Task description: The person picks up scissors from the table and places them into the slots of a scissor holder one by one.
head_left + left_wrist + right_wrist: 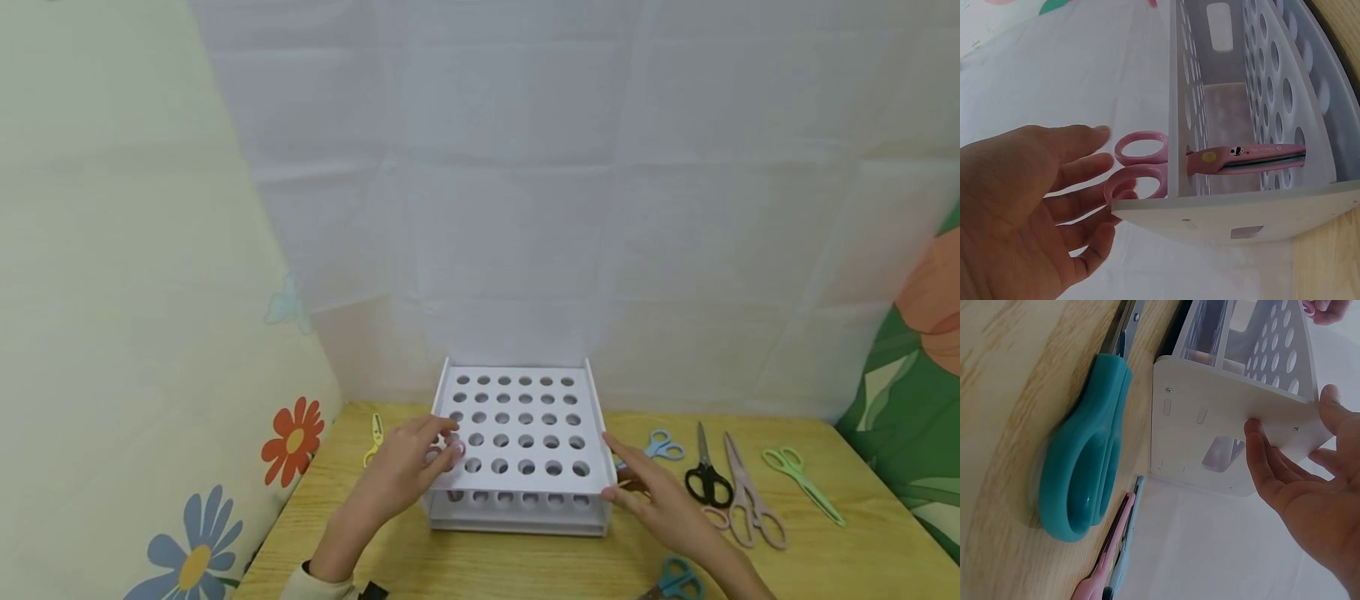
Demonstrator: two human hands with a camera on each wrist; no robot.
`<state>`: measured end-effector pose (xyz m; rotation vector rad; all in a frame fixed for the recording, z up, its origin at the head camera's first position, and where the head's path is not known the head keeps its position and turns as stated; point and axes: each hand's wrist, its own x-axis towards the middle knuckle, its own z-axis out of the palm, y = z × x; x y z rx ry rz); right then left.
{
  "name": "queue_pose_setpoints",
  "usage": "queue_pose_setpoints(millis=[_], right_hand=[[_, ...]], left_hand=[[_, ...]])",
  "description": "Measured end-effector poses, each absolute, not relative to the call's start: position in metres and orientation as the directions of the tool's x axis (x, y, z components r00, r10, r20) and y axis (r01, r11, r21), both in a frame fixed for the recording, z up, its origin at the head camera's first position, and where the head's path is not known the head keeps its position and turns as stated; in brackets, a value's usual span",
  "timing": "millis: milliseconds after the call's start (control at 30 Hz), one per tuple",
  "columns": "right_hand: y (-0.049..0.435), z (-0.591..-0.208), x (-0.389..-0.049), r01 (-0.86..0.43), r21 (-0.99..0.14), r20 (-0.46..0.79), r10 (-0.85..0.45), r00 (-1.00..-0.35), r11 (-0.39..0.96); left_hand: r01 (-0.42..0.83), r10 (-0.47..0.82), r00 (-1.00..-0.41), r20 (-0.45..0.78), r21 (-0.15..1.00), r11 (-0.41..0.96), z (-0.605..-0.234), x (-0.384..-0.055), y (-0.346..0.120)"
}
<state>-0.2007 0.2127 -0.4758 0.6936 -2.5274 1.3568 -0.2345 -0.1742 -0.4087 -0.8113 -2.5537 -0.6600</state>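
Note:
A white rack (528, 454) stands on the table, its top panel full of round holes. Pink scissors (1141, 172) go blades down through a hole at its front left corner, handle loops above the panel. My left hand (408, 458) is at these loops, fingers loosely extended; in the left wrist view one fingertip passes behind the lower loop and the thumb is apart from it. My right hand (1310, 469) rests against the rack's right side panel (1210, 406), fingers fairly straight on its outer face and the thumb at the top edge.
Right of the rack lie blue scissors (663, 446), black-handled scissors (707, 483), large pinkish scissors (742, 496) and green scissors (802, 483). Teal-handled scissors (1082, 456) lie near the front edge. Yellow scissors (373, 442) are on the left. A white cloth (517, 208) hangs behind.

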Motion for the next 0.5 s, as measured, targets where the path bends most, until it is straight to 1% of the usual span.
queue_pose_setpoints(millis=[67, 267, 333, 500], right_hand=[[0.213, -0.476, -0.201, -0.482, -0.738, 0.374, -0.307, -0.875, 0.473], [0.213, -0.476, -0.2, -0.506, -0.723, 0.397, -0.316, -0.862, 0.471], [0.213, -0.475, -0.2, -0.517, -0.716, 0.407, -0.321, -0.855, 0.469], [0.213, -0.473, -0.198, -0.522, -0.716, 0.411, -0.325, -0.852, 0.463]], left_hand=[[0.608, 0.4, -0.761, 0.51, 0.349, 0.713, -0.407, -0.235, -0.176], [0.591, 0.272, -0.732, 0.625, 0.383, 0.71, -0.404, -0.238, -0.188], [0.578, 0.232, -0.738, 0.633, 0.416, 0.702, -0.404, -0.24, -0.193], [0.512, 0.13, -0.777, 0.617, 0.498, 0.7, -0.412, -0.251, -0.208]])
